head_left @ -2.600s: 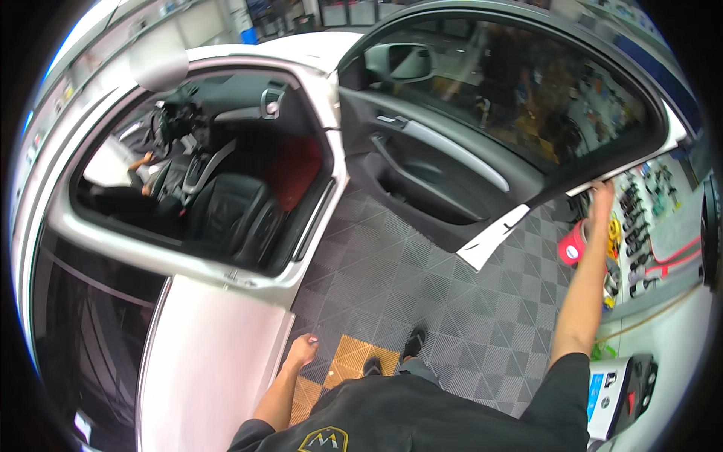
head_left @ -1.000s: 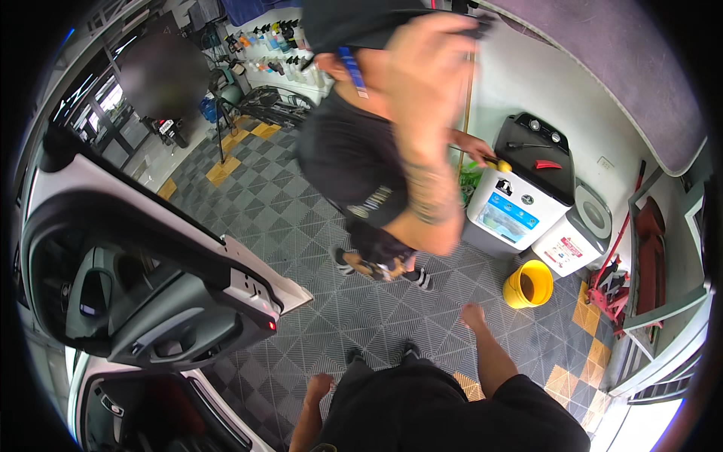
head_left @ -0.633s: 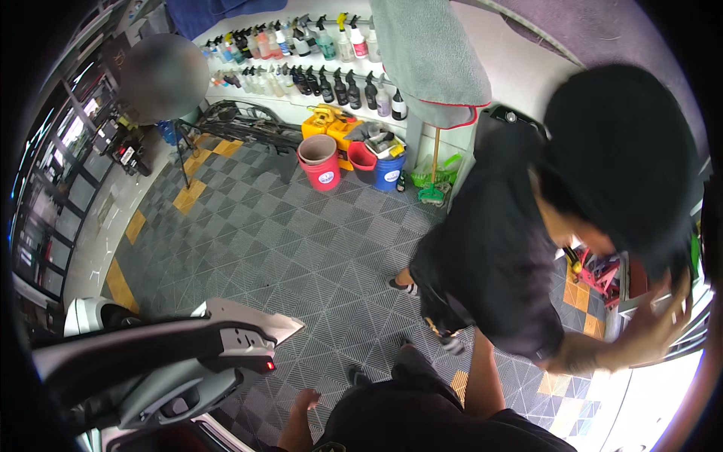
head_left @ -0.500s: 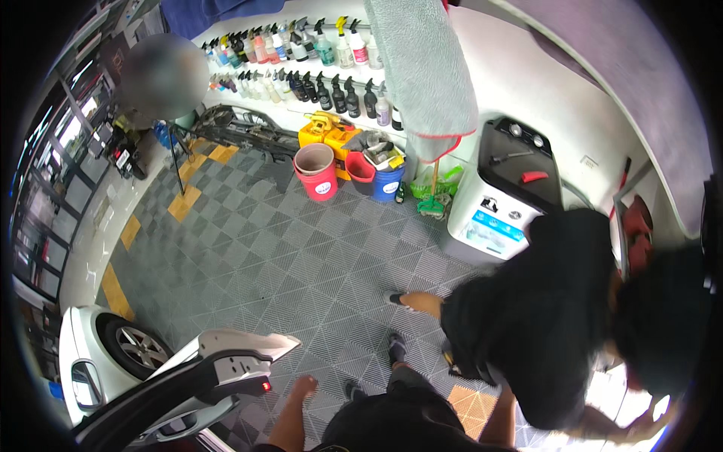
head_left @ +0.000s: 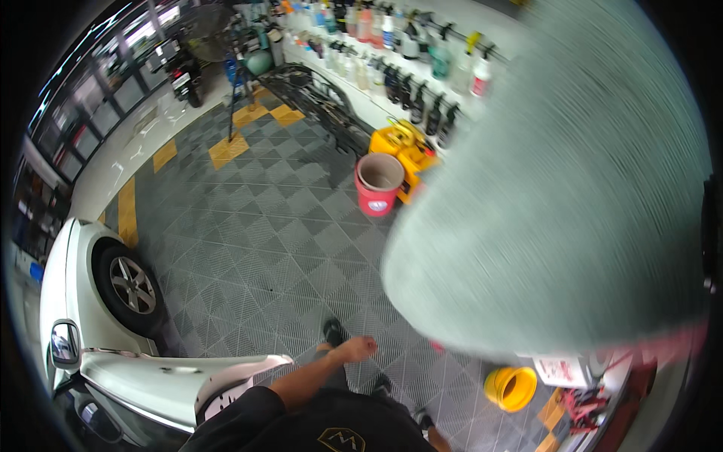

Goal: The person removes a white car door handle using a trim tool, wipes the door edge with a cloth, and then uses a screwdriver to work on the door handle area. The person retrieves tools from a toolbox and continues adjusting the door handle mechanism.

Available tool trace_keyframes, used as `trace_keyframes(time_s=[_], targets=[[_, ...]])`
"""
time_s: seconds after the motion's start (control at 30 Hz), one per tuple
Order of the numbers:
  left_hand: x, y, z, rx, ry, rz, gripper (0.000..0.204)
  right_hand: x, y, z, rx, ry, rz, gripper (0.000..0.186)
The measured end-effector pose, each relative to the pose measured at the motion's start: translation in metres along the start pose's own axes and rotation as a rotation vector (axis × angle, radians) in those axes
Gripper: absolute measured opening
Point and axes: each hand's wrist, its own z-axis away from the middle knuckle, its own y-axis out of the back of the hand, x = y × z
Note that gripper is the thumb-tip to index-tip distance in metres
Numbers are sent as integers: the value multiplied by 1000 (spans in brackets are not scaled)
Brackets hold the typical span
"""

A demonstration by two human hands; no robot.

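My left arm reaches across in front of my dark shirt (head_left: 301, 429), and my left hand (head_left: 358, 348) hangs over the floor with its fingers curled in; no object shows in it. The white car's open door (head_left: 158, 377) stands beside that arm. A large grey-green towel (head_left: 550, 203) with a red edge hangs very close on the right, smeared by motion. It covers much of the wall and floor there. My right hand is not in view.
Spray bottles (head_left: 433, 56) line shelves on the far wall. Below them stand a red bucket (head_left: 374, 203) and yellow containers (head_left: 392, 141). A yellow bucket (head_left: 493, 388) stands at the lower right. The car's front wheel (head_left: 132, 285) is at the left, and a tripod stand (head_left: 232, 105) is farther back.
The view has swung left and moved forward. The towel now looms much larger; the person in black at the right is out of sight. My left hand has come up and rightward.
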Motion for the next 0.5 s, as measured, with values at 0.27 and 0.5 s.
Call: trace_keyframes(time_s=[0.27, 0.5], targets=[[-121, 195, 17, 2, 382, 116, 47, -234, -168, -74, -80, 44, 163, 39], [-240, 509, 109, 774, 838, 311, 30, -492, -313, -104, -30, 174, 11, 33]])
